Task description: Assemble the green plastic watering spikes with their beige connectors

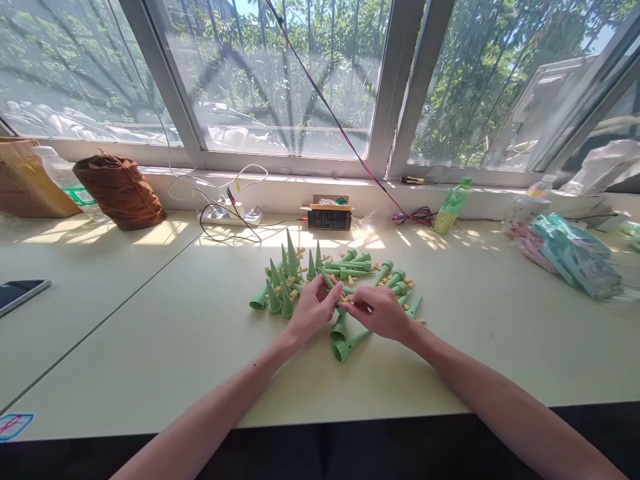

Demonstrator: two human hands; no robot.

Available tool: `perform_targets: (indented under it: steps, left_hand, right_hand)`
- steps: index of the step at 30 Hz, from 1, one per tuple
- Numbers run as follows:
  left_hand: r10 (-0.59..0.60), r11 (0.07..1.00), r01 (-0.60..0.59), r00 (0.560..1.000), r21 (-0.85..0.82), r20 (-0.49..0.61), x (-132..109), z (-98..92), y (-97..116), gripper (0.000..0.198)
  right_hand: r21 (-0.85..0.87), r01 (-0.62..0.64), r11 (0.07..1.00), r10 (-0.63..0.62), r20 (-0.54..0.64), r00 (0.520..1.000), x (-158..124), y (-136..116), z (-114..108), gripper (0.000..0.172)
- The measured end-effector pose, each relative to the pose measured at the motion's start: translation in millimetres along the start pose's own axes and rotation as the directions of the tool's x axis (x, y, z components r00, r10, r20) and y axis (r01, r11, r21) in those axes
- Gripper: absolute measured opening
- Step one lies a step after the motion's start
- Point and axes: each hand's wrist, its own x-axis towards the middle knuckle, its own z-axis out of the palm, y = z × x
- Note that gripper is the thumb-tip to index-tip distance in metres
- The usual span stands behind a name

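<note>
Nearest, both forearms come in over the dark front edge of the table [200, 360]; there is bare tabletop on both sides of them, all short of the pile of spikes [357, 267].

Just this side of the pile, one loose spike [350, 345] lies flat under the right wrist. It is close enough to be knocked by a dropped elbow.

At the pile's near edge, the left hand [313, 308] is closed in a pinch around the shaft of a green spike [329, 283], which it holds tilted with the tip pointing away; the right hand [381, 312] is also closed, its fingertips gripping the spike's wide end, where a small yellow fitting [345, 299] shows. I judge the step to be working that fitting at the spike's mouth; it calls for a steady left grip and small fingertip moves, not arm travel.

Left of the pile the table runs clear to a phone [20, 293] near its edge; right of it lie teal packets [575, 260].

Beyond the pile are a small box [329, 215], a power strip [233, 213] with loose cables, a green bottle [451, 207] and a brown bag [120, 190], all along the window sill.
</note>
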Motion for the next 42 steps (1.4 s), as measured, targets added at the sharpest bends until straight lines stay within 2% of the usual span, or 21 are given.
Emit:
perform_targets:
  steps: [6, 10, 14, 21, 26, 30, 34, 38, 42]
  left_hand:
    - [0.022, 1.000, -0.022, 1.000, 0.003, -0.015, 0.9, 0.2, -3.0, 0.037]
    - [0.029, 0.999, -0.028, 0.998, 0.017, -0.064, 0.1, 1.8, -0.7, 0.038]
    - [0.029, 0.999, -0.026, 0.995, 0.033, -0.092, 0.1, 2.4, 0.5, 0.039]
    - [0.089, 0.992, -0.078, 0.991, 0.104, -0.099, 1.5, 0.3, -4.7, 0.036]
    - [0.114, 0.985, -0.101, 0.990, 0.141, -0.085, 0.6, -0.1, -4.4, 0.034]
    - [0.122, 0.983, -0.105, 0.987, 0.153, -0.107, 0.5, 0.0, -2.6, 0.035]
    - [0.146, 0.977, -0.123, 0.982, 0.174, -0.122, 1.1, 0.0, -3.1, 0.035]
    - [0.155, 0.973, -0.128, 0.979, 0.191, -0.135, 1.2, 0.3, -4.3, 0.034]
    - [0.170, 0.966, -0.140, 0.978, 0.219, -0.124, 0.7, 0.4, -4.9, 0.032]
  right_hand:
    - [-0.003, -0.032, 0.999, 0.032, -0.009, 0.999, -0.4, 0.9, 0.2, 0.033]
    - [0.035, -0.097, 0.995, 0.096, 0.008, 0.995, 0.4, -0.2, -1.3, 0.016]
    - [0.031, -0.073, 0.997, 0.072, 0.046, 0.996, 0.7, -0.7, -1.9, 0.009]
    - [0.009, -0.058, 0.998, 0.058, 0.039, 0.998, -0.8, 1.1, 0.2, 0.026]
    - [-0.006, -0.068, 0.998, 0.068, 0.037, 0.997, -0.9, 2.0, 0.7, 0.032]
    - [-0.005, -0.099, 0.995, 0.099, 0.040, 0.994, -0.5, 1.7, 0.0, 0.027]
    - [0.014, -0.132, 0.991, 0.131, 0.046, 0.990, -0.1, 1.9, -0.4, 0.014]
    - [0.012, -0.101, 0.995, 0.100, 0.069, 0.993, -0.3, 2.7, 0.4, 0.011]
    - [0.016, -0.089, 0.996, 0.088, 0.076, 0.993, -0.9, 3.0, 1.3, 0.018]
